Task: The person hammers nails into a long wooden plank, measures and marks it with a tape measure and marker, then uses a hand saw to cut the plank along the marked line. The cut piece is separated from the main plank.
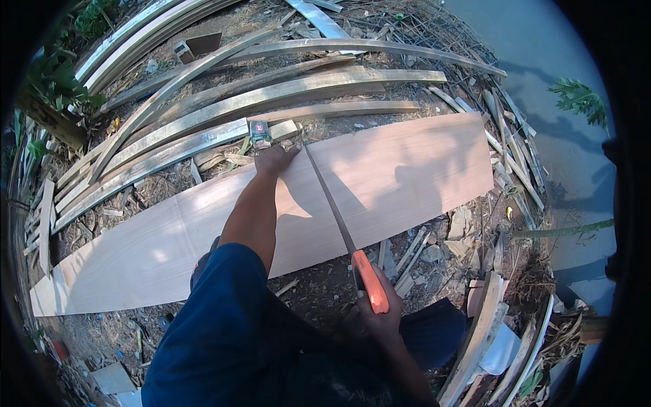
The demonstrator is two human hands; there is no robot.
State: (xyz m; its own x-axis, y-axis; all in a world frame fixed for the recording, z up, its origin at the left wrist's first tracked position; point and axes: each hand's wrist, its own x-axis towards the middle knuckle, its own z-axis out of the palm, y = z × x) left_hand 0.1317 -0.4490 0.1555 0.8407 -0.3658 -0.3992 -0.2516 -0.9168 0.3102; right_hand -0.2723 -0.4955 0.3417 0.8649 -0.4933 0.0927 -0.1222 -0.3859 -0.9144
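Observation:
A long, pale plywood sheet [420, 163] lies slantwise across the ground before me. My right hand [383, 315] is closed round the orange handle of a hand saw [335, 203]. The saw's blade runs away from me over the sheet, its tip at the far edge. At that far edge, left of the tip, my left hand [274, 160] grips the sheet, thumb pointing toward the blade; its other fingers are partly hidden. Just beyond it sits a small dark, boxy item with a red mark [260, 132], beside a short wood block [283, 130].
Long wooden battens [312, 87] lie beyond the sheet. A heap of thin sticks [441, 41] is at the far right. More planks [478, 339] and scraps lie at the near right. A plant trunk [51, 119] stands at the left, with grey ground [529, 61] at the right.

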